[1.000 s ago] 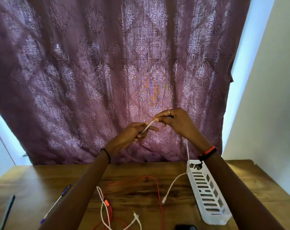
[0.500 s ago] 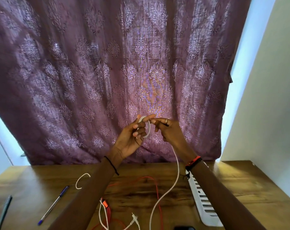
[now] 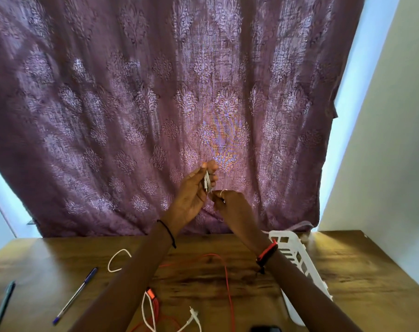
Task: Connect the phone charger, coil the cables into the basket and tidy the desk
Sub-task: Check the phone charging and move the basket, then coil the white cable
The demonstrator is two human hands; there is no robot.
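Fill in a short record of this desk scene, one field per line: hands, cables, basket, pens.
Left hand: raised above the desk, pinching a small coil of white cable
Right hand: beside the coil, fingers curled; grip unclear
Loose cables: red cable and second white cable lying on the desk
Basket: white, slotted, on the desk's right side, partly behind the right forearm
Pens: blue pen and dark pen at the left
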